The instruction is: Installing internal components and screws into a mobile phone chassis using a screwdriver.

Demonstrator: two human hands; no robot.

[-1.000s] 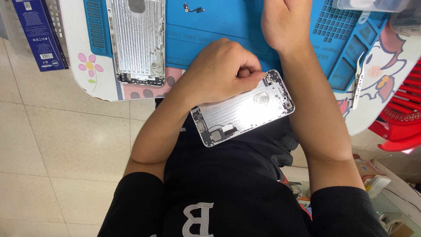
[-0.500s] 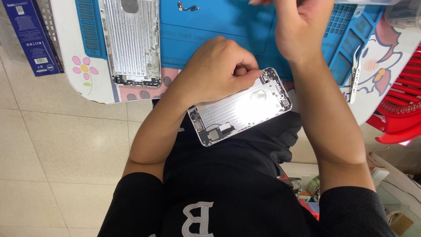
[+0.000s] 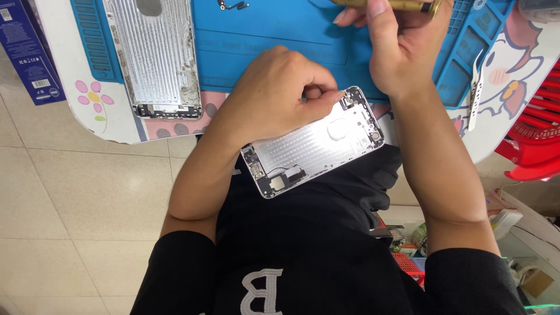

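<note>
Lying far left, half cropped: dark blue box, white label. Left hand pinching silver phone housing. Right hand closed around brass-coloured tool, mostly cut off.

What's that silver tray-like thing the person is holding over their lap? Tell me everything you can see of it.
The silver phone housing is an emptied metal back shell, inner side up, with a round spot mid-panel and small dark parts and a thin cable at its lower end. It lies tilted over the table edge and the person's lap. The left hand grips its upper long side near the top corner; the right hand does not touch it.
</note>
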